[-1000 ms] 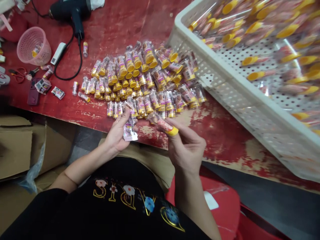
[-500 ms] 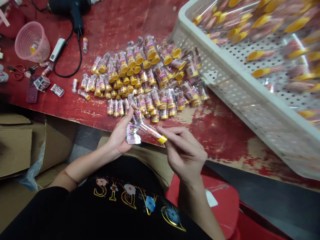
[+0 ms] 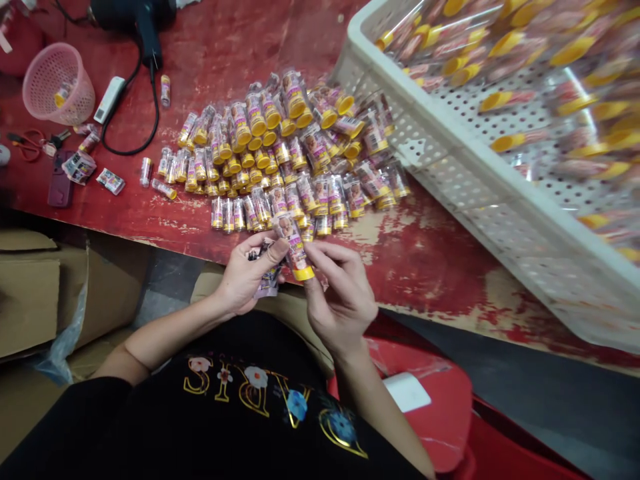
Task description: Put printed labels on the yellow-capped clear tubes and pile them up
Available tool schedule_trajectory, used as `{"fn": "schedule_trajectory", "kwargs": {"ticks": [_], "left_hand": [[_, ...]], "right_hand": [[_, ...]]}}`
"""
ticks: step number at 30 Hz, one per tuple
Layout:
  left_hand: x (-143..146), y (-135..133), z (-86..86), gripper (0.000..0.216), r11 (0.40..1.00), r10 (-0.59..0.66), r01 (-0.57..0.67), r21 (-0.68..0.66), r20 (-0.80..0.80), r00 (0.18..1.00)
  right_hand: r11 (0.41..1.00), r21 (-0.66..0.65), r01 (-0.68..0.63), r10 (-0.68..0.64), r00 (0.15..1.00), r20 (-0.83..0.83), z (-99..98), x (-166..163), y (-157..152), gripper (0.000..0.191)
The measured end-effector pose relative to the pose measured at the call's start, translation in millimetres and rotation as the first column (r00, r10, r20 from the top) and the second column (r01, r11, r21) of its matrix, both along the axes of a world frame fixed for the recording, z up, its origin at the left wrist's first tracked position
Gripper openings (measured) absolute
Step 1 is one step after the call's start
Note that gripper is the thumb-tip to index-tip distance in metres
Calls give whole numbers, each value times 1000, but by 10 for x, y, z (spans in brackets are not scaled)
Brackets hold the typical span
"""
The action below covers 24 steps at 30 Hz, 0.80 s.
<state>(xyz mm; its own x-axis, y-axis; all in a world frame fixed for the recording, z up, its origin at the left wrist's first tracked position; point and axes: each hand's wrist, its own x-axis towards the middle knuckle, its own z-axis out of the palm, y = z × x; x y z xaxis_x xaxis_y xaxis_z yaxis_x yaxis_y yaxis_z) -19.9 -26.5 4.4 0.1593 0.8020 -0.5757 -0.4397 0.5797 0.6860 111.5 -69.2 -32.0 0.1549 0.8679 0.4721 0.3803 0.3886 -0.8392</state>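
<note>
A clear plastic tube (image 3: pixel 291 245) with a printed wrap and a yellow end tilts between my hands, its yellow end toward me. My right hand (image 3: pixel 345 293) pinches it near that end with thumb and fingers. My left hand (image 3: pixel 245 275) is closed on a small bunch of printed plastic sleeves (image 3: pixel 269 283), and its thumb presses against the tube's side. Just beyond my hands lies a pile of similar yellow-ended tubes (image 3: pixel 255 143), stacked on the red table (image 3: pixel 425 247).
A white perforated crate (image 3: pixel 450 160) of larger yellow-ended tubes fills the right. At left are a pink basket (image 3: pixel 60 73), a corded heat gun (image 3: pixel 147 33), scissors (image 3: pixel 27 145) and a purple phone (image 3: pixel 61 180). Cardboard boxes (image 3: pixel 30 293) stand below; a red stool (image 3: pixel 425 413) is beside me.
My right hand has moved left toward my left hand. The tube, earlier partly bare and sticking out to the right, now shows the printed wrap along its length.
</note>
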Motion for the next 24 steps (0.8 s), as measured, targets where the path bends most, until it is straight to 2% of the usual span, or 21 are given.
{"fn": "schedule_trajectory", "kwargs": {"ticks": [4,10,17,24], "left_hand": [[-33,-24,3,48,999,-22,22,24,-6,1000],[-109,-56,-37,46,1000,2,-2,2,14,1000],[-171,-42,-76,48,999,28,-27,-40,23,999],[-246,-51,-162,47,996,49,-47,-77,23,999]], "right_hand": [[994,51,100,-97,993,-61,5,-76,77,48],[986,72,150,-145,987,-65,-4,-166,130,46],[988,69,141,-140,990,-20,-49,-226,168,45],[989,46,137,-139,990,37,-131,-296,154,36]]}}
